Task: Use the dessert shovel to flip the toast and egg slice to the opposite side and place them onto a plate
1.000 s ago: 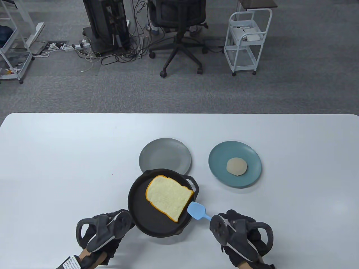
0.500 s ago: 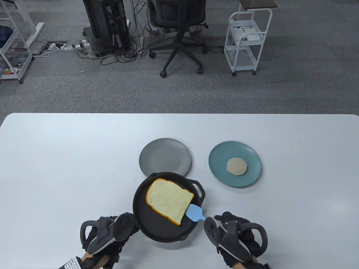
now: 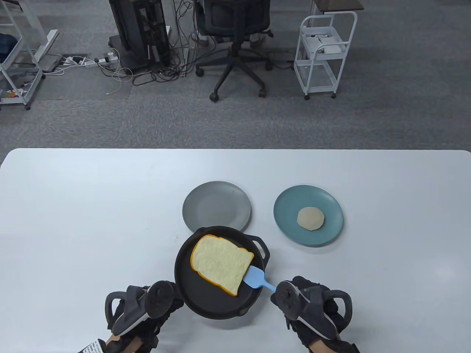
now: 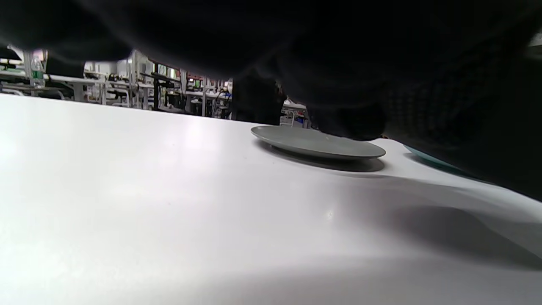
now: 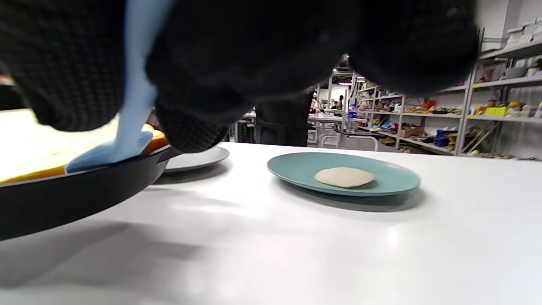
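White table (image 3: pixel 92 206) near an office floor, two gloved hands working a black pan at its near edge.
Right hand (image 3: pixel 312 312) fingers curl around a blue spatula (image 3: pixel 256 278), blade tucked under the toast (image 3: pixel 220 263) in the pan (image 3: pixel 191 294). Left hand (image 3: pixel 136 312) sits at the pan's near-left rim; its fingers cannot be made out. Beyond: an empty grey plate (image 3: pixel 216 207) and a teal plate (image 3: pixel 287 217) holding the egg slice (image 3: pixel 311 218).

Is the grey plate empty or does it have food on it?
Empty: the grey plate shows only bare surface, while the toast lies in the pan.
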{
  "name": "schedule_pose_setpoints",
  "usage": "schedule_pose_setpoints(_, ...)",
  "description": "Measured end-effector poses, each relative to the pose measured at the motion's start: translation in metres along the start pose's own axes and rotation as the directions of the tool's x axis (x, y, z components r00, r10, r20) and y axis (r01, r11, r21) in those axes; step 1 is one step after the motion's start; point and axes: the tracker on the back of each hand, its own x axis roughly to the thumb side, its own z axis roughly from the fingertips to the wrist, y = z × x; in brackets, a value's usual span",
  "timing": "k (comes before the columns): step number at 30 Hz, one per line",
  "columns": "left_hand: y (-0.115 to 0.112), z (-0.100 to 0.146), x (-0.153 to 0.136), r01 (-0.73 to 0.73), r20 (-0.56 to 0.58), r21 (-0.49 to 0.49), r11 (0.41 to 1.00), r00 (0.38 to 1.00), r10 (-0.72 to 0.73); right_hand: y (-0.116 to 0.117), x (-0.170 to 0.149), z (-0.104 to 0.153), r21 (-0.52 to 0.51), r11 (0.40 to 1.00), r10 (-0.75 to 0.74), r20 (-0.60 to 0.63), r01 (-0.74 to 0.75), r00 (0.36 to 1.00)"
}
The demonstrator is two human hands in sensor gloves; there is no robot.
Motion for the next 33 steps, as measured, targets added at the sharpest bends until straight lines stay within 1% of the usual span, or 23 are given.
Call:
schedule_pose_setpoints(2,-0.002,-0.002,-0.001,-0.019,-0.001,-0.022,1.000,1.000,0.019,0.007,-0.005,-0.003,-0.008,0.997,-0.075,-0.006,0.075,0.997)
schedule_pose_setpoints(4,-0.005,-0.004,-0.002,-0.043,0.012,-0.054,0.998,0.999,0.044,0.013,-0.011,-0.007,0.017,0.981,-0.194,-0.017,0.195,0.981)
schedule_pose_setpoints(5,-0.007,-0.005,-0.002,-0.064,0.030,-0.072,0.995,0.997,0.066,0.015,-0.015,-0.009,0.037,0.954,-0.296,-0.022,0.297,0.955)
schedule_pose_setpoints(6,-0.010,-0.006,0.001,-0.090,0.051,-0.095,0.991,0.994,0.095,0.017,-0.016,-0.010,0.048,0.928,-0.368,-0.048,0.370,0.929)
schedule_pose_setpoints(7,-0.012,-0.006,0.003,-0.093,0.056,-0.110,0.990,0.993,0.099,0.017,-0.017,-0.011,0.051,0.910,-0.409,-0.063,0.412,0.910)
schedule_pose_setpoints(8,-0.012,-0.004,0.004,-0.063,0.043,-0.097,0.993,0.997,0.068,0.017,-0.018,-0.010,0.047,0.914,-0.400,-0.078,0.404,0.913)
schedule_pose_setpoints(9,-0.012,-0.004,0.005,-0.040,0.057,-0.089,0.995,0.997,0.045,0.015,-0.017,-0.010,0.032,0.929,-0.367,-0.064,0.370,0.928)
schedule_pose_setpoints(11,-0.011,-0.003,0.006,-0.039,0.057,-0.079,0.996,0.997,0.044,0.011,-0.014,-0.008,0.023,0.956,-0.293,-0.043,0.294,0.955)
schedule_pose_setpoints(13,-0.009,-0.002,0.009,0.009,0.067,-0.055,0.998,0.998,-0.006,0.007,-0.007,-0.005,0.023,0.974,-0.224,-0.021,0.224,0.974)
schedule_pose_setpoints(16,-0.009,0.002,0.014,0.076,0.079,-0.019,0.997,0.994,-0.074,0.004,0.002,-0.002,0.020,0.979,-0.205,0.000,0.205,0.979)
schedule_pose_setpoints(19,-0.009,0.005,0.019,0.078,0.094,-0.014,0.997,0.993,-0.076,0.009,0.012,-0.002,0.056,0.978,-0.204,0.014,0.203,0.979)
schedule_pose_setpoints(22,-0.007,0.008,0.023,0.066,0.108,-0.012,0.998,0.992,-0.065,0.019,0.017,-0.003,0.096,0.962,-0.256,-0.013,0.256,0.967)
schedule_pose_setpoints(24,-0.006,0.008,0.023,0.091,0.104,-0.001,0.996,0.990,-0.091,0.022,0.013,-0.005,0.113,0.943,-0.309,-0.038,0.311,0.950)
schedule_pose_setpoints(25,-0.006,0.008,0.021,0.089,0.098,-0.003,0.996,0.991,-0.089,0.023,0.008,-0.006,0.113,0.914,-0.382,-0.079,0.389,0.921)
schedule_pose_setpoints(27,-0.005,0.006,0.018,0.081,0.091,-0.007,0.997,0.993,-0.080,0.025,0.000,-0.008,0.111,0.871,-0.466,-0.113,0.478,0.877)
schedule_pose_setpoints(28,-0.005,0.005,0.016,0.078,0.085,-0.008,0.997,0.993,-0.077,0.025,-0.003,-0.009,0.107,0.859,-0.488,-0.122,0.500,0.864)
schedule_pose_setpoints(30,-0.004,0.003,0.012,0.069,0.066,-0.006,0.998,0.995,-0.068,0.024,-0.013,-0.011,0.090,0.833,-0.531,-0.154,0.547,0.833)
schedule_pose_setpoints(31,-0.003,0.002,0.010,0.065,0.058,-0.008,0.998,0.996,-0.064,0.021,-0.017,-0.011,0.075,0.833,-0.532,-0.163,0.548,0.831)
schedule_pose_setpoints(33,-0.003,0.000,0.006,0.051,0.045,-0.023,0.998,0.998,-0.050,0.013,-0.025,-0.009,-0.007,0.852,-0.516,-0.173,0.523,0.839)
